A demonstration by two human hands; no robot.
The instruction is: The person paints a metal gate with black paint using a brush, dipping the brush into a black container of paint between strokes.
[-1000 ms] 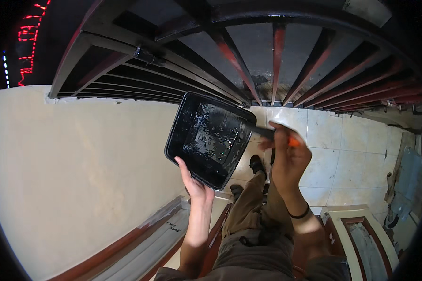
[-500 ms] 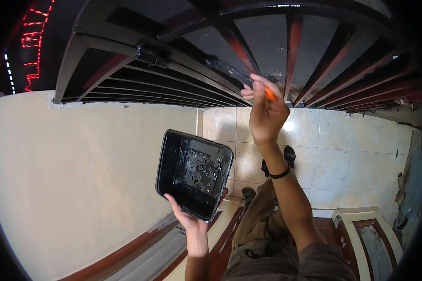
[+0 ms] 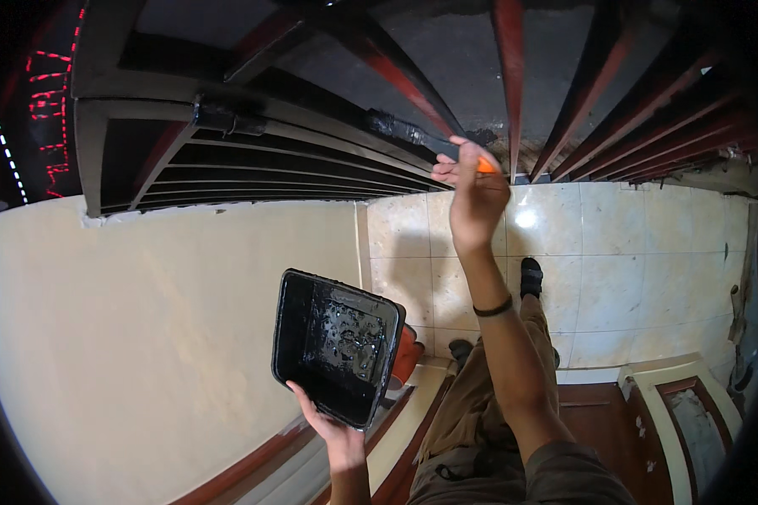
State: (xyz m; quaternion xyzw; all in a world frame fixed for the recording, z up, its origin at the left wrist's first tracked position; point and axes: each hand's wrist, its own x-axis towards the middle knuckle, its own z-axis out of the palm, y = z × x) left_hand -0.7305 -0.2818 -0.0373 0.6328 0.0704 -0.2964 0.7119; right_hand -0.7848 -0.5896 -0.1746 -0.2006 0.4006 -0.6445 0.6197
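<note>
One brush [image 3: 413,131] with an orange handle [image 3: 485,164] is held out over a dark barred metal gate [image 3: 508,76], its blackened head lying across a rail in this view; whether the bristles touch the metal cannot be told. The right hand [image 3: 480,198] pinches the handle between thumb and fingers. Lower and to the left, well apart from the brush, the left hand [image 3: 335,433] grips a squarish black tub [image 3: 293,328] by its near side, thumb up along the wall, the other fingers hidden beneath. Glossy dark smears coat the tub's inside. Partly hidden behind it is an orange-red object [image 3: 407,358], its kind unclear. A dark band [image 3: 493,307] circles the right wrist. Farther out, a bolt latch [image 3: 227,118] sits on the gate, whose bars show red and black; a cream wall [image 3: 185,320] stands left, pale floor tiles [image 3: 611,223] lie right, and red lights [image 3: 50,105] glow upper left.
</note>
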